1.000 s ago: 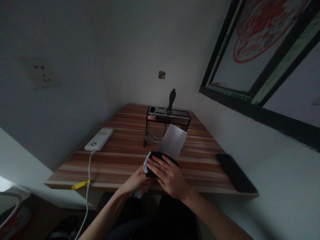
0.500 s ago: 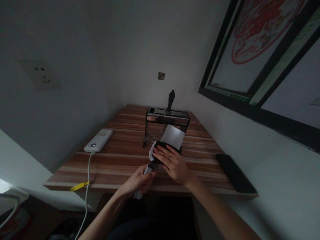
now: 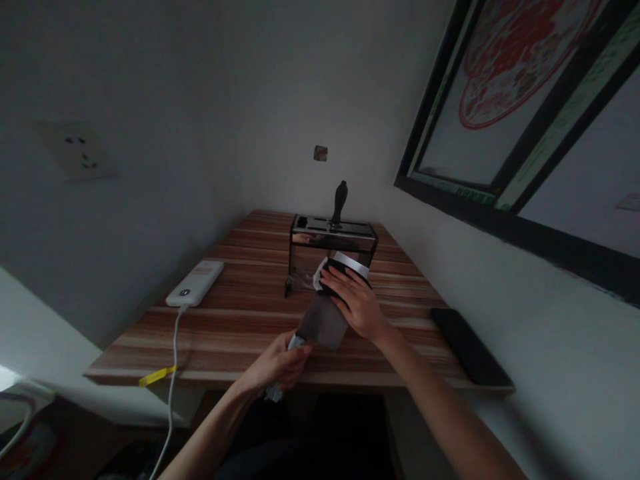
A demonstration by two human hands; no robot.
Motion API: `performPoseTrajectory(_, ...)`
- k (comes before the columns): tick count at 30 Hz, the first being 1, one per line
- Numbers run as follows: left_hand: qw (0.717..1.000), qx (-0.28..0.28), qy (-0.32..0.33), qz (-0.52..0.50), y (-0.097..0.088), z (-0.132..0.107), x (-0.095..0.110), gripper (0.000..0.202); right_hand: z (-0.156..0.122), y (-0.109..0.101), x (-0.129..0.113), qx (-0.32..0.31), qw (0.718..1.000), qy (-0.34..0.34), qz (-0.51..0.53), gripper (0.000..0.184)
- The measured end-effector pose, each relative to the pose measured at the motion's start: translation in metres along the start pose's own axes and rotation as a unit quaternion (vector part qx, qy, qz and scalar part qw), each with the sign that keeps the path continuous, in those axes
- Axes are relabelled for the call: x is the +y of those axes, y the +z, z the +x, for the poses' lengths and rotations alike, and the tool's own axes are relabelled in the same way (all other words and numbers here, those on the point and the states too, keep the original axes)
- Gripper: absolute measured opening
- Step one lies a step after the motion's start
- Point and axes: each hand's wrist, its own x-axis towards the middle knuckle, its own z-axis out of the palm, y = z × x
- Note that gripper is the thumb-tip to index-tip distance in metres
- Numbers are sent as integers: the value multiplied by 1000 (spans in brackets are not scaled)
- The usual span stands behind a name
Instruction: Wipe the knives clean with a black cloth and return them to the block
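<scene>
My left hand (image 3: 284, 363) is closed around the handle of a cleaver, which looks wrapped in whitish film. The broad cleaver blade (image 3: 324, 323) points away from me, up and to the right, above the tabletop. Across the blade near its far end lies a black cloth or pad (image 3: 340, 265) with a crumpled white edge. My right hand (image 3: 354, 300) presses this cloth down with its fingers laid over it. A bright strip of blade shows beyond the cloth. The underside of the blade is hidden.
Behind the blade stands a knife block (image 3: 335, 230) with one black-handled knife (image 3: 340, 201) in it. A white power bank (image 3: 196, 283) with a cable (image 3: 174, 360) lies left, near a yellow tag (image 3: 157, 376). A black phone (image 3: 470, 347) rests along the right edge of the wooden table (image 3: 240, 320).
My right hand and the black cloth have slid up the blade, away from the handle, uncovering its nearer part. My left hand has stayed nearly in place.
</scene>
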Motion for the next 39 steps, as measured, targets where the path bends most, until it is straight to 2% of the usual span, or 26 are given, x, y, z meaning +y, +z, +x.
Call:
performPoseTrajectory(10, 1000, -2, -1, 8, 1, -1, 0, 33, 17, -11, 25, 39, 998, 50, 1, 39)
performPoseTrajectory(14, 1000, -3, 1, 9, 0, -1, 0, 33, 20, -13, 25, 52, 997, 65, -3, 38)
performPoseTrajectory(21, 1000, -5, -12, 1, 4, -3, 5, 35, 17, -11, 16, 51, 997, 46, -28, 37)
performPoseTrajectory(26, 1000, 3, -12, -8, 3, -3, 5, 34, 9, -3, 1, 36, 999, 32, -25, 37)
performPoseTrajectory(32, 1000, 0, 5, -21, -1, -1, 0, 32, -6, 11, -32, 11, 1000, 14, 0, 41)
performPoseTrajectory(35, 1000, 20, 6, -17, -3, 1, -3, 35, -15, 17, -53, -18, 1000, 2, 22, 40)
performPoseTrajectory(39, 997, 75, 0, 4, -4, 1, -8, 38, -25, 26, -78, -31, 998, -5, 63, 38)
